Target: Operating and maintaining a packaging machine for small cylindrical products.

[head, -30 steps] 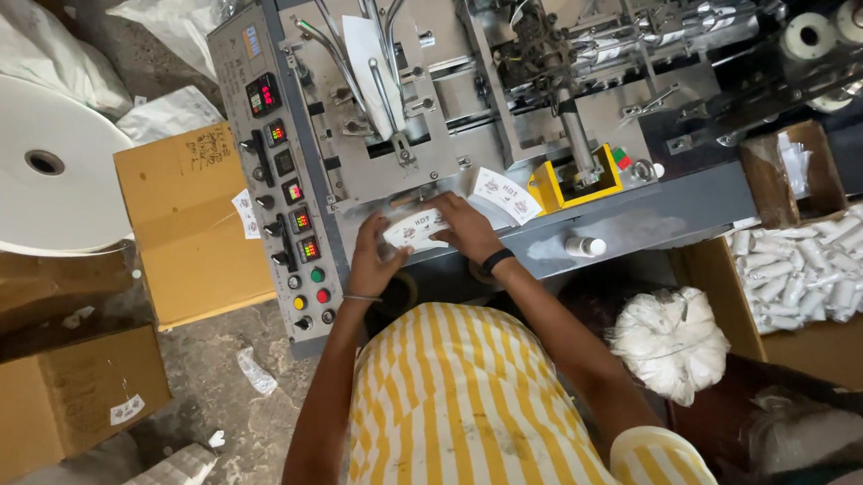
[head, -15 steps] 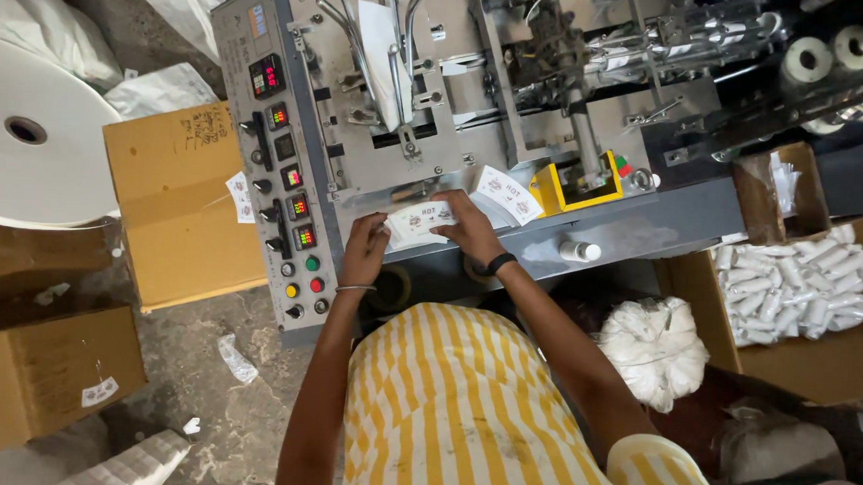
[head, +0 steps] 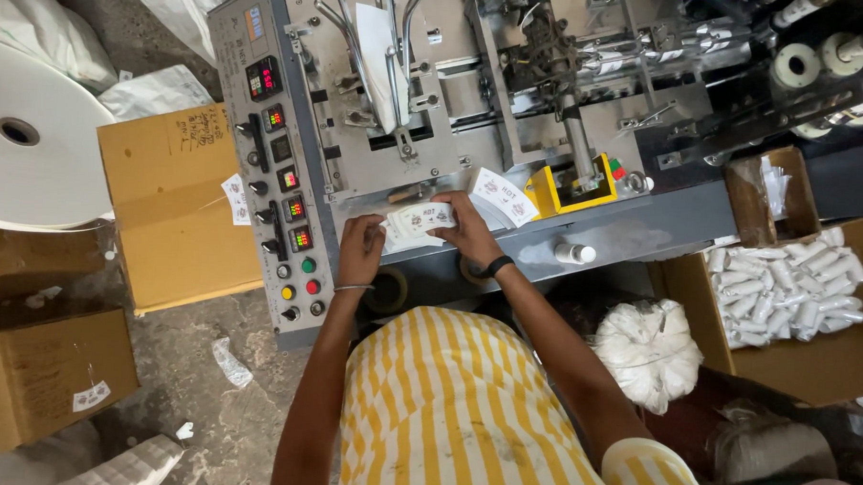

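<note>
Head view: we grip a stack of sachets (head: 419,220) between both hands, left hand (head: 360,251) and right hand (head: 470,230) closed on its ends, squaring it. More sachets (head: 503,194) wait just beyond our right hand; filled cartons sit farther right.

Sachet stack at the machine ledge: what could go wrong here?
Both hands, left hand and right hand, square a sachet stack close under the machine's forming tube; fingers might get caught. More sachets lean by the yellow guard and could slide off the ledge.
</note>
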